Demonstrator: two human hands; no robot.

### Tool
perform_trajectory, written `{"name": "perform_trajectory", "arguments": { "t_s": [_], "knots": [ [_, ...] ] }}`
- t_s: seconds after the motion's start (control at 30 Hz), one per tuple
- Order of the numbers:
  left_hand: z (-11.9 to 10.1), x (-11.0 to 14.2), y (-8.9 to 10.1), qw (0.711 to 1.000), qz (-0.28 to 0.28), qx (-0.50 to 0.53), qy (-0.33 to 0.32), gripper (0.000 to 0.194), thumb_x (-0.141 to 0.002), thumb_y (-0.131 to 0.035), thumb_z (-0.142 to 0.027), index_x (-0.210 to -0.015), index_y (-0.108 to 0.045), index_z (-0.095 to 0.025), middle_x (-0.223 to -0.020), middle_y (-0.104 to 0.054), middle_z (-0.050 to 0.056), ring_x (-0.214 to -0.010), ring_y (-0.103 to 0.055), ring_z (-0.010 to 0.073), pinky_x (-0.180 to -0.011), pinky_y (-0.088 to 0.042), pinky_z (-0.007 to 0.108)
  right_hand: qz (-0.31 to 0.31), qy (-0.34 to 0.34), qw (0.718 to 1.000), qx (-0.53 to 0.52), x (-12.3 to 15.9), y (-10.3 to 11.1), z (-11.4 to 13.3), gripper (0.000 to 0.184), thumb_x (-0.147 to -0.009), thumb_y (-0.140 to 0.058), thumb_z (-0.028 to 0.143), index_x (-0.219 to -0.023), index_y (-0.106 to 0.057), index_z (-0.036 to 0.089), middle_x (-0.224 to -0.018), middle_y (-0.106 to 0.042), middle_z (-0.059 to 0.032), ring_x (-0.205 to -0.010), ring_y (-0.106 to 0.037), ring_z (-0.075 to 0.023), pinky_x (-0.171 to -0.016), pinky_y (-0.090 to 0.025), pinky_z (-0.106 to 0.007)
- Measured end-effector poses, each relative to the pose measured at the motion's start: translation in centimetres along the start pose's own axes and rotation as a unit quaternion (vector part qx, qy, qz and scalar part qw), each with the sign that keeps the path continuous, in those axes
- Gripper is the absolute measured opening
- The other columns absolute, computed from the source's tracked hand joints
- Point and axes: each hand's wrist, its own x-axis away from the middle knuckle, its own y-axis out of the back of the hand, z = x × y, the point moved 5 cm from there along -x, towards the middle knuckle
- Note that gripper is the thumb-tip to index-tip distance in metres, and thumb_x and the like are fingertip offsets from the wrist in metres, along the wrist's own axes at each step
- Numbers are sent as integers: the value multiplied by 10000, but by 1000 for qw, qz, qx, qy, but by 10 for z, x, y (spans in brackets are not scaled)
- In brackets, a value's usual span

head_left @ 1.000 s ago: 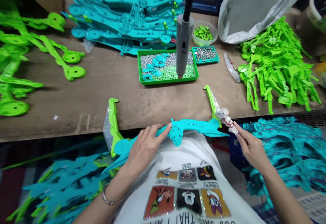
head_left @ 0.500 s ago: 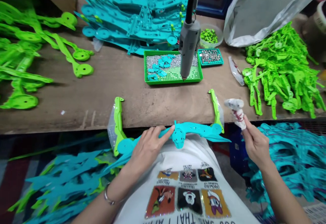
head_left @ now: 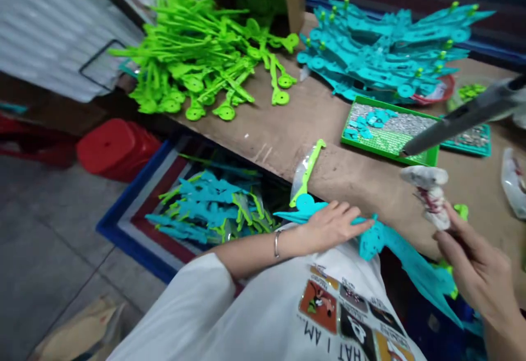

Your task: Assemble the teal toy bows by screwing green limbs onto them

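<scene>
The person's left hand (head_left: 335, 225) lies over the left half of a long turquoise piece (head_left: 415, 257), fingers bent across it and thumb toward its middle; whether it grips underneath cannot be told. That piece spans the person's front at the near edge of the counter (head_left: 283, 142). Its left end meets a green arm (head_left: 312, 170) with a clear plastic blade. The right hand (head_left: 479, 265) is closed around the handle of a white-wrapped hammer-like tool (head_left: 429, 194), its head raised above the piece's right half.

Farther off, a grey driver (head_left: 460, 117) slants over a green tray (head_left: 348, 141) of silvery bits and small turquoise parts. Behind the tray stand stacked turquoise parts (head_left: 382, 57); a pile of green arms (head_left: 193, 65) covers the counter's far left. Below, at left, lie turquoise-and-green assemblies (head_left: 205, 202) near a red stool (head_left: 110, 150).
</scene>
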Motion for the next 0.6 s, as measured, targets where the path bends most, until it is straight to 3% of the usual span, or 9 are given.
{"name": "perform_trajectory", "arguments": {
  "t_s": [0.17, 0.33, 0.47, 0.6],
  "knots": [
    [-2, 1, -8, 998, -65, 23, -6, 407, -1061, -434, -243, -1461, -476, -306, -1233, -555, 93, -1021, -561, 217, -826, -434, 353, 168, 126, 975, -71, -54, -62, 72, 529, -1004, -548, 324, -1528, -491, 366, -1425, -657, -45, -1177, -715, -292, -962, -626, -429],
    [-9, 8, -16, 991, -124, 26, -43, 354, -1040, -495, -252, -1390, -546, -275, -1191, -584, 105, -1013, -591, 226, -799, -460, 358, 302, 172, 934, -85, -74, -105, 102, 510, -1042, -479, 282, -1545, -463, 363, -1332, -710, -44, -1128, -728, -221, -934, -611, -339],
    [-14, 11, -18, 990, -132, 19, -46, 338, -1042, -472, -233, -1363, -574, -271, -1124, -603, 99, -955, -602, 225, -749, -453, 358, 334, 185, 920, -85, -75, -113, 108, 491, -1043, -464, 283, -1530, -495, 333, -1105, -751, -60, -934, -744, -204, -814, -614, -312],
    [-14, 11, -16, 988, -151, 26, -36, 298, -1041, -487, -268, -1309, -618, -262, -1203, -609, 122, -1025, -599, 254, -787, -463, 380, 314, 205, 924, -80, -70, -113, 107, 524, -1038, -464, 282, -1559, -453, 336, -922, -691, -54, -754, -693, -188, -699, -583, -303]
  ]
}}
